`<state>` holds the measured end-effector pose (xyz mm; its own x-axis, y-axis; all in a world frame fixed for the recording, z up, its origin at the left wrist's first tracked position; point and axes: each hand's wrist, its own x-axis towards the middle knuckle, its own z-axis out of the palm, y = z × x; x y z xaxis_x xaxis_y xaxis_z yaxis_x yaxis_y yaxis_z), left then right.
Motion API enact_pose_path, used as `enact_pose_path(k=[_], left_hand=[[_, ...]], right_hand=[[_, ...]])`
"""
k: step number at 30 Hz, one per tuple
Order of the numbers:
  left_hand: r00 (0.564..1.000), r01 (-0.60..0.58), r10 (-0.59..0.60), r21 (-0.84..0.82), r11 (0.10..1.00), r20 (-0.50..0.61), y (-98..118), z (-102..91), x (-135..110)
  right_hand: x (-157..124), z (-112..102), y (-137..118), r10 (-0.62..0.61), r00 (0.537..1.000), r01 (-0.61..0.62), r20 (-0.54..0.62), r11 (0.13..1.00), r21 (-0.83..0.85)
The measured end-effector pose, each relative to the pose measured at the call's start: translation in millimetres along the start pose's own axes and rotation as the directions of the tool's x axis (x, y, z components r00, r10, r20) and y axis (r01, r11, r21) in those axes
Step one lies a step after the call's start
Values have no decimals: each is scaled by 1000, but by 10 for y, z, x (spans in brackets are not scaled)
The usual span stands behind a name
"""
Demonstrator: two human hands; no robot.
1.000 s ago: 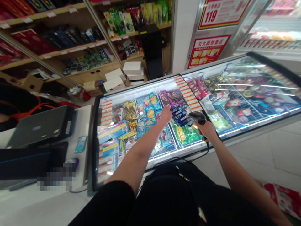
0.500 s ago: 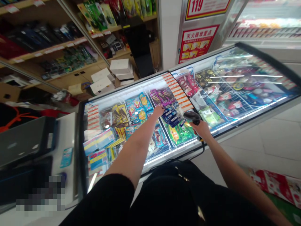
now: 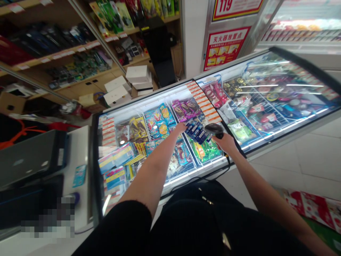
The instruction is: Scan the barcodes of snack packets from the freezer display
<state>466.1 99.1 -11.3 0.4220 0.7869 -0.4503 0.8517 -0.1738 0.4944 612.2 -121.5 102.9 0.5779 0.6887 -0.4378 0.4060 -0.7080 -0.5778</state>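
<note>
My left hand point(image 3: 181, 127) is closed at the left edge of a bunch of dark blue packets point(image 3: 196, 131), overlapping in a strip above the chest freezer. Its fingertips are small and partly hidden. In my right hand point(image 3: 225, 143) is a black handheld barcode scanner point(image 3: 214, 130), its head turned toward the blue packets from the right. A dark cable point(image 3: 226, 169) hangs below that hand. Under the packets, green and yellow ice cream packs point(image 3: 206, 151) lie in a wire basket, with purple packs point(image 3: 186, 109) behind them.
The chest freezer's glass top point(image 3: 277, 89) stretches across in front of me. At left a counter point(image 3: 80, 199) holds a laptop point(image 3: 29, 160) and a light blue packet point(image 3: 79, 176). White boxes point(image 3: 138, 74) and shelves stand behind the freezer.
The scanner has come slightly left, nearer the blue packets, and its head has tilted. My left hand stays at the packets' edge. The whole view has shifted slightly.
</note>
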Motion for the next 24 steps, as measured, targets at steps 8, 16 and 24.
enact_pose_path(k=[8, 16, 24], left_hand=[[999, -19, 16, -48, 999, -51, -240, -169, -419], [996, -54, 51, -39, 998, -70, -368, -295, -745], [995, -70, 69, -16, 997, -70, -465, -379, -953]], right_hand=[[-14, 209, -46, -31, 1000, 31, -6, 999, -27], [-175, 421, -282, -151, 989, 149, 3, 972, -180], [-289, 581, -365, -171, 985, 169, 14, 956, -241]])
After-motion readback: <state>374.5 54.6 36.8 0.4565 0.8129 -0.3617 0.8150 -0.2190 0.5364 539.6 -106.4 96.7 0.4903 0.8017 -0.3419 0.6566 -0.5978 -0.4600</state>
